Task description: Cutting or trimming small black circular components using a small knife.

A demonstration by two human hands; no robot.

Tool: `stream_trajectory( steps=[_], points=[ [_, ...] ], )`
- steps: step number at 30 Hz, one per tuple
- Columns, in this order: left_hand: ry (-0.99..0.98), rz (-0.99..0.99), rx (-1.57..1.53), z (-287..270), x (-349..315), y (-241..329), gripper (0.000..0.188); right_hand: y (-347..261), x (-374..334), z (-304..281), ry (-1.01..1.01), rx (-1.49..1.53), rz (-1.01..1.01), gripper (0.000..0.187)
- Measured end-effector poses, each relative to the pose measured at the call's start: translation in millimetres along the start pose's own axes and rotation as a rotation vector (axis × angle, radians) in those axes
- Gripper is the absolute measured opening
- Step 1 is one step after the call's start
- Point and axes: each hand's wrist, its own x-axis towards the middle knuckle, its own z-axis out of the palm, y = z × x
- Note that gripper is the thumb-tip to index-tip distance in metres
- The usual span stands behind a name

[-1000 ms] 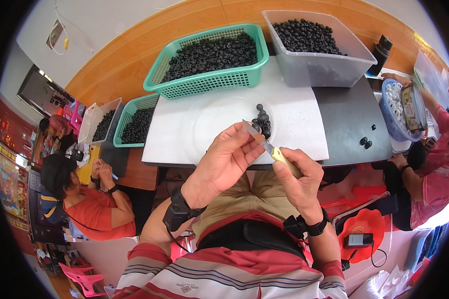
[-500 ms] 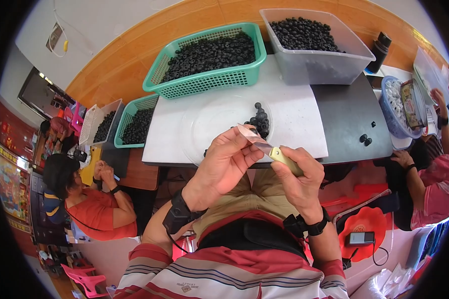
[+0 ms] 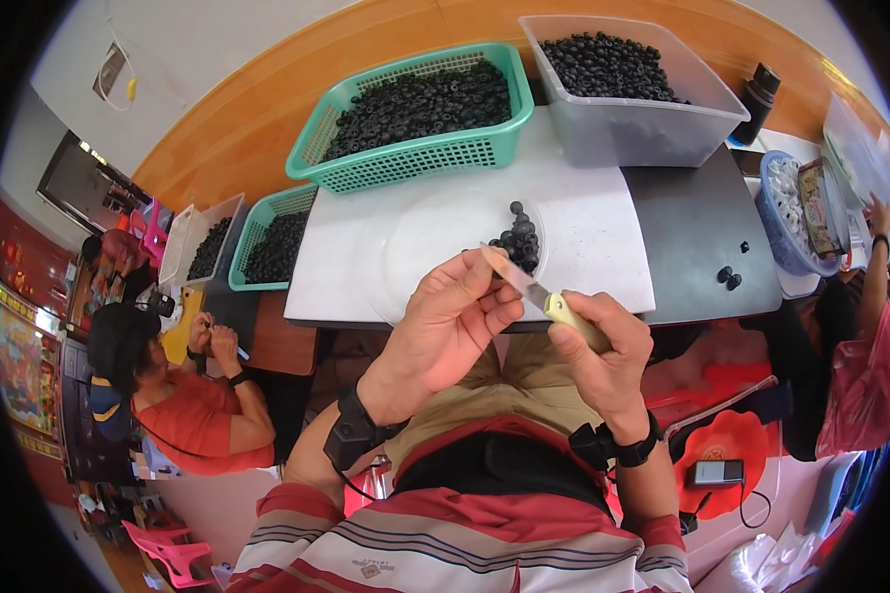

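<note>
In front of my waist, my right hand (image 3: 606,356) is closed round the pale yellow handle of a small knife (image 3: 530,289). Its blade points up and left, with the tip beside the fingertips of my left hand (image 3: 452,314). That hand is pinched, thumb against fingers, on what seems to be a small black round part, mostly hidden by the fingers and blade. Just beyond the fingertips, several black round parts (image 3: 517,235) lie clustered in a clear shallow round tray (image 3: 398,242). The tray rests on a white board (image 3: 603,232).
A green basket (image 3: 420,156) and a translucent bin (image 3: 643,135), both full of black parts, stand at the back. Loose parts (image 3: 729,278) lie on the dark tabletop (image 3: 687,222). A black bottle (image 3: 756,104) stands at right. A person in orange (image 3: 208,415) sits left; another is at right.
The knife and my right hand have shifted slightly right and down, and the blade has turned a little. My left hand stays nearly in place. The person at right has raised an arm.
</note>
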Motion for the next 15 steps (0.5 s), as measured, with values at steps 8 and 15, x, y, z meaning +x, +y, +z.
stream_trajectory(
  steps=[8,15],
  points=[
    [0.044,0.031,-0.006,-2.3,-1.7,0.6,0.023,-5.2,3.2,-2.3,-0.066,-0.116,-0.070,0.035],
    [0.055,0.012,0.073,-1.4,-3.2,3.8,0.020,-2.6,3.9,-2.2,0.007,-0.148,-0.018,0.030]
  ],
)
